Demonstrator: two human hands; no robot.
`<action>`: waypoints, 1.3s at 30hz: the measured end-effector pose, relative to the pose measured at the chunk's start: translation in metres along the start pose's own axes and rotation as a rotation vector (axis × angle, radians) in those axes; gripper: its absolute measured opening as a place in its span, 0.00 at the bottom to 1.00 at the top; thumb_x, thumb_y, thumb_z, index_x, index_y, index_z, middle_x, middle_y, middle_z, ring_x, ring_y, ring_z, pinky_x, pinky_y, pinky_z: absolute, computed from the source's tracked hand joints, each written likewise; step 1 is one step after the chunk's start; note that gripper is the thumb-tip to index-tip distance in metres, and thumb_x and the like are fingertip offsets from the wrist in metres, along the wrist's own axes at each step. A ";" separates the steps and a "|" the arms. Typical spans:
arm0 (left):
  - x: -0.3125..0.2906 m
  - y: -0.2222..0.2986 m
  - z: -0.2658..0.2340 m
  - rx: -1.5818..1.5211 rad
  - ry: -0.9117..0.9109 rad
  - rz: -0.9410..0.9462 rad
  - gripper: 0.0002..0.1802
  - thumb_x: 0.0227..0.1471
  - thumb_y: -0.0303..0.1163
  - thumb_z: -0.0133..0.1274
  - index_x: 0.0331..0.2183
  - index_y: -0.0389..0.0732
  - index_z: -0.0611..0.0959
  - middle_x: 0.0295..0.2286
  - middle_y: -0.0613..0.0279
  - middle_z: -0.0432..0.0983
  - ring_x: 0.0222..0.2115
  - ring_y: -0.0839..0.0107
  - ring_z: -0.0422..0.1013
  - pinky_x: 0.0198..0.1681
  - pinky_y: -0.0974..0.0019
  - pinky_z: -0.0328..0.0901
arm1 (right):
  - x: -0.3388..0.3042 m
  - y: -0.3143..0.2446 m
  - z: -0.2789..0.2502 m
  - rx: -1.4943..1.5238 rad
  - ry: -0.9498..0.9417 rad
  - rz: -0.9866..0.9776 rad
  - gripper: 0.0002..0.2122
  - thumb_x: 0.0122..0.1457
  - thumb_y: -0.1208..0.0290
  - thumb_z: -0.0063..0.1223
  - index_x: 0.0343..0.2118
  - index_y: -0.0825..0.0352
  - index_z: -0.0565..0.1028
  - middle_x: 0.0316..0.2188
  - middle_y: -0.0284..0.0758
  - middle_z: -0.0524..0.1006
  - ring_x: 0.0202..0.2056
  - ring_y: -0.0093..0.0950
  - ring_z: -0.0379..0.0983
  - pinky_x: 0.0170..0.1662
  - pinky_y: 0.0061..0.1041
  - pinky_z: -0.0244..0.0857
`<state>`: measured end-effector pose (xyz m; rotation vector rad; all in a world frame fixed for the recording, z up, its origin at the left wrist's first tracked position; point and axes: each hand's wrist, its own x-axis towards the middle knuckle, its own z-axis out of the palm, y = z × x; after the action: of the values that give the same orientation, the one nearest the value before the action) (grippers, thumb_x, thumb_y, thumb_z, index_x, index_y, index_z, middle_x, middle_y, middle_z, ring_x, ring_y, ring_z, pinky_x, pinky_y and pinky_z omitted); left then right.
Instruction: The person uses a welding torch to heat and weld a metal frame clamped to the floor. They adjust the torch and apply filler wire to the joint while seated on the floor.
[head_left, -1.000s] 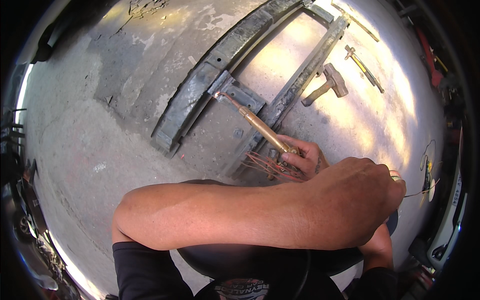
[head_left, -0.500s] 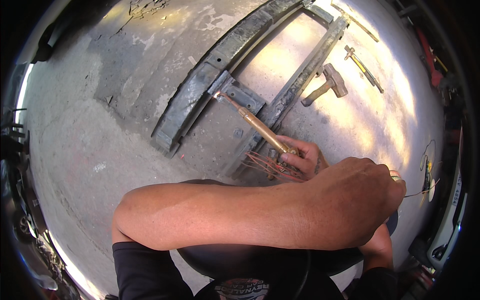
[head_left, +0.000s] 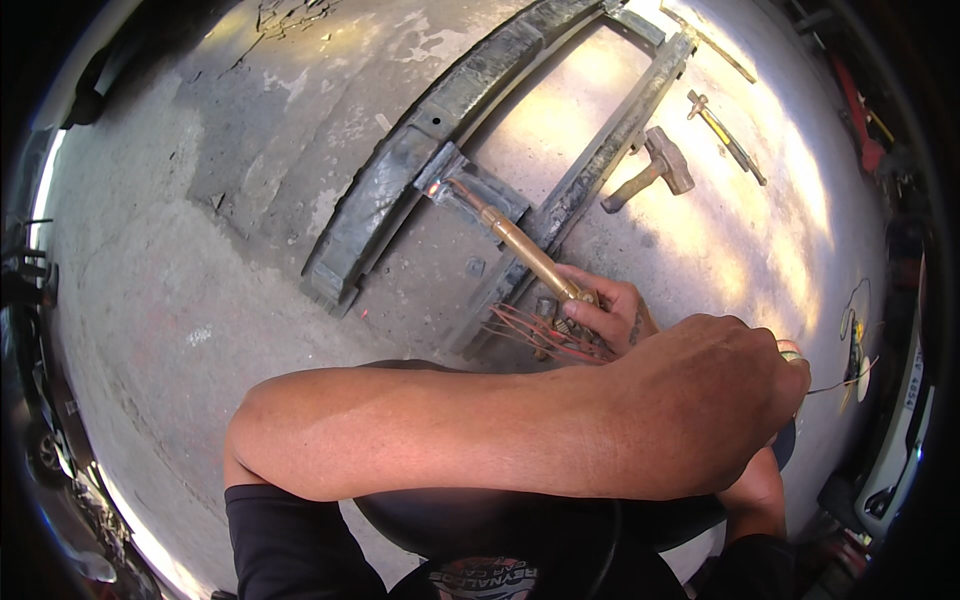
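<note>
My right hand (head_left: pixel 612 308) is wrapped round the valve end of a brass gas torch (head_left: pixel 528 252). The torch's thin nozzle points up and left at a grey metal bracket (head_left: pixel 482 186), where a small spot glows. That bracket sits between a curved metal beam (head_left: pixel 405 165) and a straight bar (head_left: pixel 615 135). My left forearm crosses in front of me, and my left hand (head_left: pixel 725 400) is a closed fist on the right. A thin wire (head_left: pixel 845 386) sticks out past this fist; the fingers' grip on it is hidden. Several copper-coloured wires (head_left: pixel 520 328) lie beside my right hand.
On the concrete floor (head_left: pixel 150 230) right of the bar lie a sledgehammer (head_left: pixel 655 170) with a short handle and a smaller yellow-and-black hammer (head_left: pixel 725 138). A cord and small items (head_left: pixel 857 345) are at the far right, near a vehicle part (head_left: pixel 900 400).
The torch nozzle has shifted slightly right, away from the bracket's corner. The heated spot now shows as a reddish glow apart from the tip. My left arm has stayed in place.
</note>
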<state>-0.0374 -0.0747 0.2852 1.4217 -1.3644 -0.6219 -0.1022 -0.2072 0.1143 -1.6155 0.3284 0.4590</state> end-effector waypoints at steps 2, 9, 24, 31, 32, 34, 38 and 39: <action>0.000 0.000 0.001 0.000 0.006 0.004 0.10 0.37 0.21 0.59 0.28 0.28 0.81 0.25 0.40 0.80 0.30 0.47 0.80 0.37 0.53 0.75 | 0.001 0.002 0.001 -0.013 0.016 -0.019 0.26 0.61 0.73 0.53 0.62 0.74 0.68 0.35 0.33 0.81 0.34 0.19 0.76 0.39 0.21 0.69; -0.003 -0.002 0.002 0.009 0.027 0.024 0.11 0.37 0.22 0.59 0.28 0.28 0.81 0.24 0.40 0.79 0.29 0.46 0.80 0.36 0.53 0.75 | -0.001 -0.007 0.000 -0.007 -0.022 0.026 0.26 0.61 0.72 0.53 0.63 0.74 0.68 0.33 0.32 0.81 0.33 0.16 0.75 0.37 0.19 0.67; -0.003 -0.002 0.000 0.008 0.012 0.016 0.11 0.36 0.22 0.59 0.28 0.28 0.81 0.23 0.39 0.79 0.28 0.46 0.80 0.35 0.53 0.75 | 0.002 -0.003 -0.002 -0.041 0.025 0.040 0.26 0.61 0.72 0.54 0.62 0.73 0.69 0.34 0.30 0.79 0.36 0.16 0.73 0.40 0.20 0.65; -0.004 -0.002 -0.001 -0.029 -0.010 -0.007 0.11 0.37 0.22 0.59 0.29 0.28 0.81 0.24 0.39 0.79 0.30 0.45 0.80 0.37 0.52 0.74 | 0.002 -0.003 -0.004 -0.063 0.042 0.011 0.27 0.61 0.67 0.55 0.63 0.72 0.69 0.34 0.30 0.78 0.34 0.16 0.72 0.38 0.19 0.65; -0.003 -0.002 -0.001 -0.028 -0.020 -0.011 0.11 0.37 0.22 0.59 0.29 0.28 0.81 0.25 0.39 0.79 0.30 0.45 0.80 0.37 0.52 0.74 | 0.003 -0.003 -0.004 -0.072 0.041 0.003 0.27 0.61 0.66 0.55 0.63 0.71 0.69 0.33 0.30 0.78 0.33 0.16 0.72 0.37 0.19 0.65; -0.002 -0.003 -0.002 -0.026 -0.042 -0.020 0.11 0.38 0.22 0.58 0.29 0.28 0.81 0.25 0.38 0.79 0.31 0.45 0.80 0.37 0.51 0.74 | 0.002 -0.010 -0.004 -0.073 0.043 0.038 0.27 0.62 0.66 0.56 0.63 0.71 0.69 0.32 0.29 0.78 0.30 0.16 0.72 0.32 0.18 0.65; -0.002 -0.002 -0.002 -0.007 -0.033 -0.014 0.11 0.38 0.22 0.58 0.29 0.29 0.81 0.25 0.38 0.79 0.31 0.44 0.80 0.37 0.51 0.74 | 0.003 -0.012 -0.003 -0.043 0.066 0.068 0.27 0.62 0.67 0.56 0.63 0.70 0.69 0.30 0.30 0.78 0.26 0.16 0.72 0.27 0.18 0.64; -0.002 -0.002 -0.002 -0.007 -0.037 -0.012 0.11 0.38 0.22 0.58 0.29 0.29 0.81 0.25 0.38 0.79 0.31 0.44 0.80 0.37 0.51 0.74 | 0.003 -0.011 -0.003 -0.036 0.070 0.067 0.27 0.62 0.67 0.56 0.63 0.70 0.69 0.30 0.30 0.78 0.25 0.16 0.72 0.26 0.18 0.64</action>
<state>-0.0348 -0.0725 0.2833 1.4202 -1.3824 -0.6633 -0.0938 -0.2090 0.1231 -1.6622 0.4298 0.4619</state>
